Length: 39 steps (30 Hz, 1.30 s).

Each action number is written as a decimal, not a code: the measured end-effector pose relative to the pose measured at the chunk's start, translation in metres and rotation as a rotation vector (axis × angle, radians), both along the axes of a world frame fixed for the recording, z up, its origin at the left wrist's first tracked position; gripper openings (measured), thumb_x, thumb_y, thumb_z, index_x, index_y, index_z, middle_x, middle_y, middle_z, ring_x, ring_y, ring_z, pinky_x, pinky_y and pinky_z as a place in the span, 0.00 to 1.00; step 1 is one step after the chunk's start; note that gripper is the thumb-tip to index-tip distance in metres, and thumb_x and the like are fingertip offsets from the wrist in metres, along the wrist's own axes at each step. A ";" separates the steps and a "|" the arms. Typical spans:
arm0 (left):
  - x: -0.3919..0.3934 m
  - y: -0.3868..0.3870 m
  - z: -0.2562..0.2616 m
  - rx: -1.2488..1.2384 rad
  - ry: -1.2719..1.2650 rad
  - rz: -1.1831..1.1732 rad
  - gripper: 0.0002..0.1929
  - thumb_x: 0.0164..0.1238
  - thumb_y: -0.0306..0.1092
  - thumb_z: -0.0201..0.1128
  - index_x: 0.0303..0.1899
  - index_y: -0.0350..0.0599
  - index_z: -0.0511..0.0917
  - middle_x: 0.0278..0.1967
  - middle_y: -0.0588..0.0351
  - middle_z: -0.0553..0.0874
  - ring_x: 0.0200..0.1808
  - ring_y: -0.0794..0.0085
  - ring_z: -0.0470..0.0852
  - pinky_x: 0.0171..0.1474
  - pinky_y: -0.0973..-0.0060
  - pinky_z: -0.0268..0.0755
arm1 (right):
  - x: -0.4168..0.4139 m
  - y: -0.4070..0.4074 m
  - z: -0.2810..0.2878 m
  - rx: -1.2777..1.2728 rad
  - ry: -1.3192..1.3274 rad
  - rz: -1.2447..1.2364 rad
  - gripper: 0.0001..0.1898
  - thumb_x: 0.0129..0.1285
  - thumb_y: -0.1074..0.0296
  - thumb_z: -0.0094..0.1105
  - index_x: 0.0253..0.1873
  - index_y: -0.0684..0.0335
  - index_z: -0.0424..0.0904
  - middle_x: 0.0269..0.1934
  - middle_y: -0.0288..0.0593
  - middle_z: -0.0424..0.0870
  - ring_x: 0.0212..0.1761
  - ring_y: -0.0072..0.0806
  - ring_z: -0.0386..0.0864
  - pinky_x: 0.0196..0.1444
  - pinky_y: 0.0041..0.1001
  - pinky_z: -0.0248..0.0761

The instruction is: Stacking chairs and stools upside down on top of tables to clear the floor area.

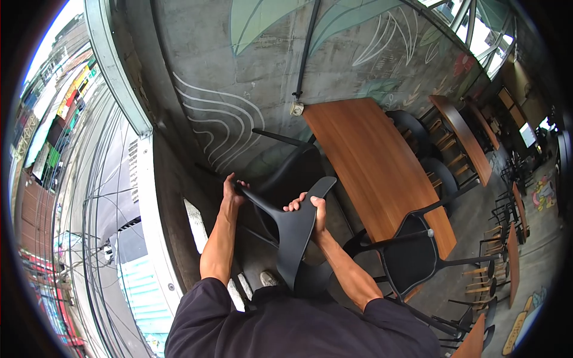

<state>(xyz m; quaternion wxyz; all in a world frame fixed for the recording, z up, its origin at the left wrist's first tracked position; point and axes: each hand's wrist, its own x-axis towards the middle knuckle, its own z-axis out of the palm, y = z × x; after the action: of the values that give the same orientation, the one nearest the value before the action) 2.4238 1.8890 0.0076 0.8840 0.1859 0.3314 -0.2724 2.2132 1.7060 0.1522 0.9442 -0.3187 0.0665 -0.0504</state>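
Note:
A black moulded chair (293, 228) is held in front of my torso, its curved shell turned towards me. My right hand (313, 208) grips the shell near its upper end, the thumb on the near face. My left hand (233, 191) is wrapped around a slender black part that runs out from the same shell. Just beyond my hands is a dark chair seat (293, 172) with a thin leg sticking out towards the wall; whether it belongs to the held chair I cannot tell. One shoe (268, 278) shows on the floor below.
A brown wooden table (371, 165) stands ahead to the right against a painted concrete wall (268, 67). An upturned black chair (411, 250) leans at its near end. More tables and chairs (492, 268) line the right. At left, a window frame (145, 179) borders a street view.

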 end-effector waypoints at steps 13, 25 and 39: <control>-0.037 -0.048 0.140 0.024 -0.400 -0.007 0.19 0.67 0.49 0.59 0.22 0.55 0.62 0.14 0.68 0.61 0.12 0.81 0.62 0.20 0.79 0.65 | -0.112 -0.045 0.075 -0.283 -0.151 0.031 0.34 0.49 0.56 0.48 0.60 0.72 0.56 0.43 0.51 0.74 0.52 0.40 0.71 0.59 0.37 0.65; -0.091 -0.094 0.262 0.034 -0.648 -0.150 0.20 0.66 0.49 0.60 0.21 0.56 0.62 0.13 0.70 0.60 0.12 0.84 0.60 0.20 0.82 0.63 | -0.182 -0.054 0.103 -0.345 -0.180 -0.130 0.37 0.45 0.59 0.51 0.58 0.77 0.56 0.41 0.53 0.74 0.52 0.46 0.72 0.57 0.44 0.67; -0.088 -0.193 0.264 0.237 -0.981 -0.382 0.19 0.68 0.51 0.58 0.25 0.51 0.64 0.14 0.67 0.60 0.12 0.82 0.60 0.20 0.81 0.62 | -0.200 -0.086 0.020 -0.383 -0.139 -0.124 0.33 0.55 0.64 0.54 0.65 0.70 0.58 0.57 0.49 0.73 0.63 0.36 0.68 0.68 0.36 0.56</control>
<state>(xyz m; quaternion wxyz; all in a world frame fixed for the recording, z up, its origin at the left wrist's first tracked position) 2.3361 1.6961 0.2719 0.8426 0.4468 -0.1315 -0.2703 2.0130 1.6200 0.1725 0.8638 -0.4833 0.0102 -0.1420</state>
